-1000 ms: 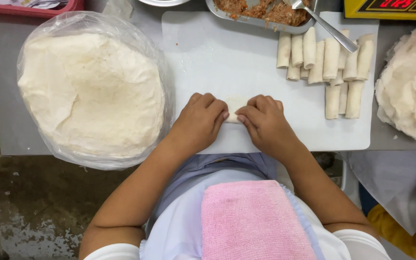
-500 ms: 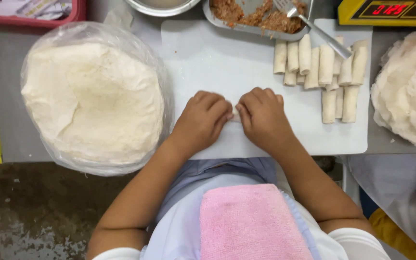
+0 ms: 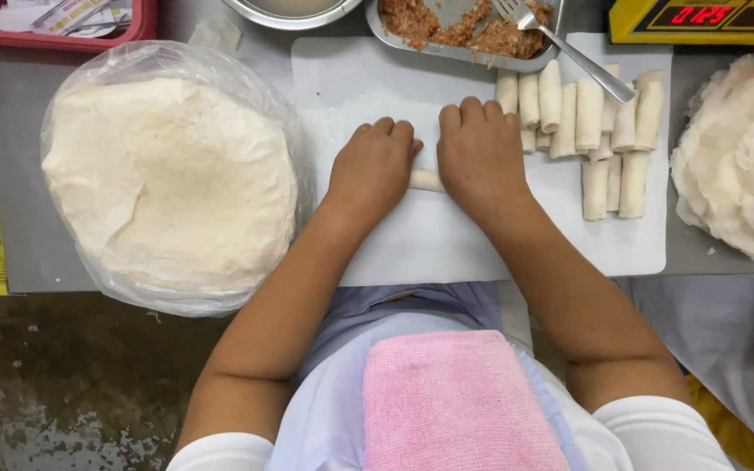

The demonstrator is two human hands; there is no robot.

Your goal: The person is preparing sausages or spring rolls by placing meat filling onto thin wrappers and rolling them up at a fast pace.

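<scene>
Behind white board (image 3: pixel 447 253): metal tray (image 3: pixel 394 33) holding minced filling (image 3: pixel 447 26), fork (image 3: pixel 569 48). Left hand (image 3: pixel 373 170), right hand (image 3: pixel 482 157) flat, fingers together, pressing roll (image 3: pixel 427 180) on board.

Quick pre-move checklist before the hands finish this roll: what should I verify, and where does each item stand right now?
1. Both hands on the roll: left hand and right hand press it flat. Ok.
2. Roll on the white board: a short piece shows between the hands. Ok.
3. Roll closed at the seam: hidden under the palms. Cannot tell.
4. Finished rolls apart from the working spot, at right. Ok.
5. Wrapper stack in its bag beside the left hand. Ok.
6. Fork resting in the filling tray: handle overhangs the finished rolls. Not ok.
</scene>
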